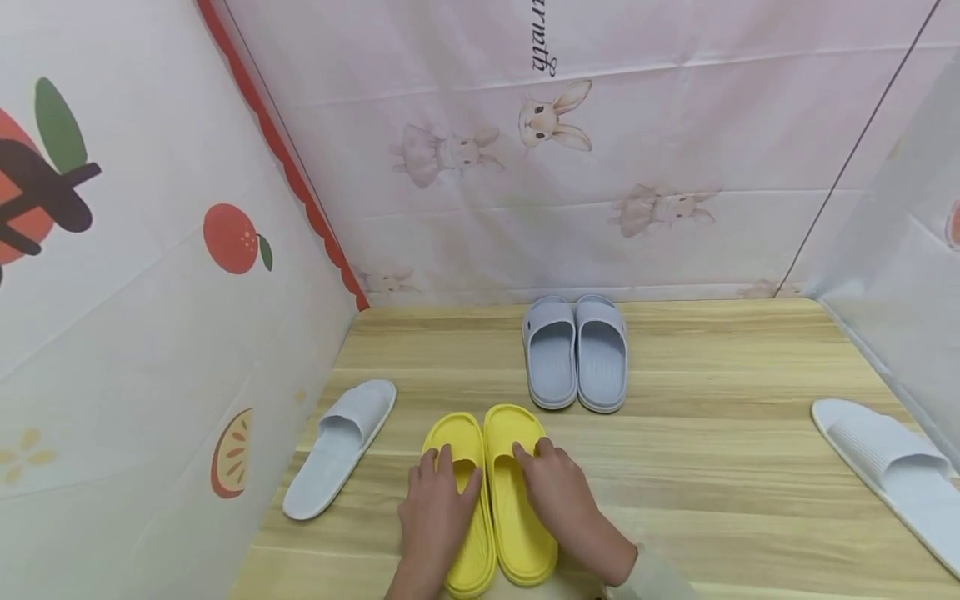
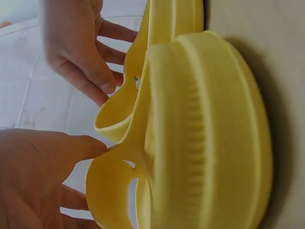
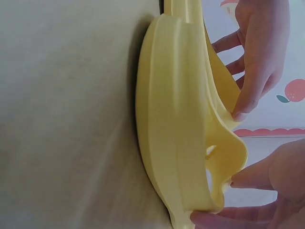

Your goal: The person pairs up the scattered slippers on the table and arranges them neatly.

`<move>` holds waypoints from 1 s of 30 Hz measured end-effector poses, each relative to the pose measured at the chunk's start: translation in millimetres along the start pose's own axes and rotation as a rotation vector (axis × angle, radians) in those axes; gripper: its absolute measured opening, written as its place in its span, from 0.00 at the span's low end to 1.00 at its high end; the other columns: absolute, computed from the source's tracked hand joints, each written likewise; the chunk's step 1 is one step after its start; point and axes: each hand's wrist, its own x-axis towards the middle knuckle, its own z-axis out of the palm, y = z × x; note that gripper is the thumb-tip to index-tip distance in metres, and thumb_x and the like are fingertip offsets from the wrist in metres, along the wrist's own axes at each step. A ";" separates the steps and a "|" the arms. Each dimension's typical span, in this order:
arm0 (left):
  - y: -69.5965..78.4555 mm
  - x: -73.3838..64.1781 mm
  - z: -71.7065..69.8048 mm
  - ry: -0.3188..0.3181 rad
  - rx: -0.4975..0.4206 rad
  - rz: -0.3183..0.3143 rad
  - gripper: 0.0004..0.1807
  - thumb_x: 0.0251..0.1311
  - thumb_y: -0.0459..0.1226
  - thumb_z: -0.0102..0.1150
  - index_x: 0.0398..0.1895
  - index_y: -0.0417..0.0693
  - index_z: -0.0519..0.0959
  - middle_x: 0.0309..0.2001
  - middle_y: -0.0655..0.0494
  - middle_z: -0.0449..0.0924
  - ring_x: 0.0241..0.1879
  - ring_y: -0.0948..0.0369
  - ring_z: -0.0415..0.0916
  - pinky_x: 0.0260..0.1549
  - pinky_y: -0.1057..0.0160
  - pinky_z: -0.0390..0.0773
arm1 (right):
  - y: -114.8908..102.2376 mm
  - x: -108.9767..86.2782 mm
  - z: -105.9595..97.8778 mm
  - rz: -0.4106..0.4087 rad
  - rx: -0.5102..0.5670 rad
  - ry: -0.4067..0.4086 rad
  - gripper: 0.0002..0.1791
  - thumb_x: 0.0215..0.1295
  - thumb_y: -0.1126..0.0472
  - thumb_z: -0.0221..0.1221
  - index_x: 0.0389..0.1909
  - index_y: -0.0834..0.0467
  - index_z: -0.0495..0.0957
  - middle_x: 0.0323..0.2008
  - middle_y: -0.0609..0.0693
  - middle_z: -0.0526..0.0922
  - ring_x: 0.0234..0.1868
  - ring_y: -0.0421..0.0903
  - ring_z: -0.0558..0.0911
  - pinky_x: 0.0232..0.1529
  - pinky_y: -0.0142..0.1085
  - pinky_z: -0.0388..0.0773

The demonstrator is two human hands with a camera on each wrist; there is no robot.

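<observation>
Yellow slippers [image 1: 513, 510]: side by side on the desk [image 1: 712, 500]; we expect light, springy foam.
Left hand [image 1: 433, 515]: half-closed, holding left strap [image 1: 454, 429].
Right hand [image 1: 561, 493]: half-closed, holding right strap [image 1: 513, 425].
Grip: we favour strap sides.

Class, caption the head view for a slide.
Left grip and right grip hold yellow slippers, grey slippers beyond, a white slipper on either side.

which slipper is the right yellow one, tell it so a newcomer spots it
On the wood-grain board below the rabbit-print wall, find the grey pair near that wall. Nearer the camera, slightly left, two yellow slippers lie side by side. Yours is the right one, set apart from its twin by the right hand on its strap.
</observation>
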 end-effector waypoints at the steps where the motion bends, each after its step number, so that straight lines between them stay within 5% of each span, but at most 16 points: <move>1: -0.4 2.0 -0.1 0.000 0.003 0.004 0.35 0.62 0.58 0.63 0.64 0.44 0.76 0.60 0.43 0.76 0.55 0.43 0.75 0.31 0.38 0.80 | -0.2 2.0 0.2 -0.005 -0.001 0.005 0.17 0.58 0.69 0.69 0.50 0.55 0.87 0.34 0.59 0.83 0.21 0.47 0.76 0.21 0.37 0.78; 12: -6.5 19.7 -4.1 0.003 0.022 0.084 0.33 0.63 0.53 0.65 0.61 0.38 0.76 0.57 0.39 0.78 0.51 0.41 0.77 0.27 0.40 0.81 | -1.2 17.8 6.9 -0.041 -0.037 0.003 0.12 0.59 0.62 0.70 0.45 0.56 0.88 0.28 0.56 0.80 0.18 0.45 0.71 0.18 0.35 0.73; 30: -16.9 58.7 -6.3 -0.094 0.021 0.063 0.31 0.67 0.52 0.60 0.65 0.40 0.74 0.61 0.41 0.75 0.54 0.40 0.75 0.35 0.37 0.81 | -3.6 49.1 21.9 -0.051 -0.107 -0.041 0.12 0.63 0.68 0.64 0.46 0.56 0.87 0.31 0.59 0.80 0.19 0.48 0.74 0.18 0.39 0.76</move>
